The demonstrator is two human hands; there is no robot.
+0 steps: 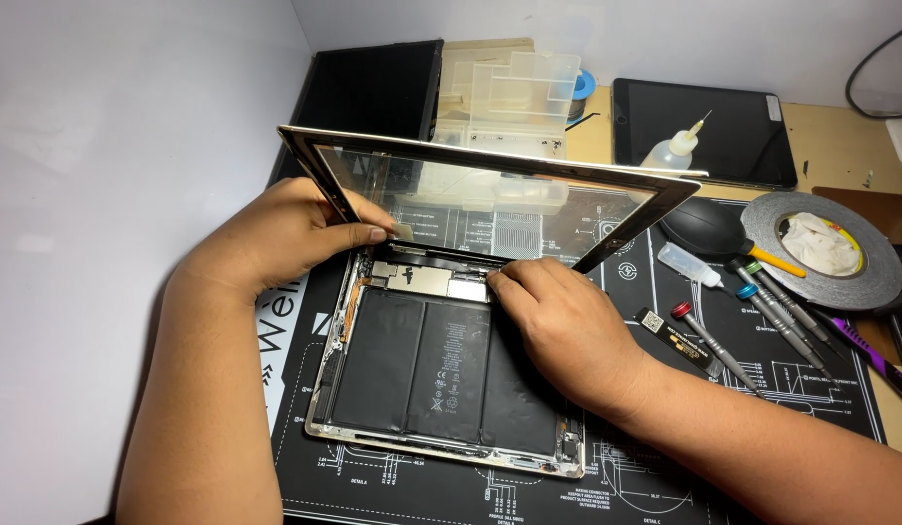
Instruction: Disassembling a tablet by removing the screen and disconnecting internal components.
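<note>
We see an opened tablet (441, 374) lying flat on the black mat (762, 389) near the desk's left edge, its black battery cells and circuit board bare. Its glass panel (490, 194), framed in a pale border, stands tilted up over the tablet's far edge.

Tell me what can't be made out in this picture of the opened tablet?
Head view only:
- Right hand fingertips by the logic board: whether they pinch anything is hidden by the fingers themselves.
- Tablet right side: covered by the right hand.
- Left hand holds the glass panel; its inner fingers are behind the frame.
- Purple tool: cut off by the right edge.
</note>
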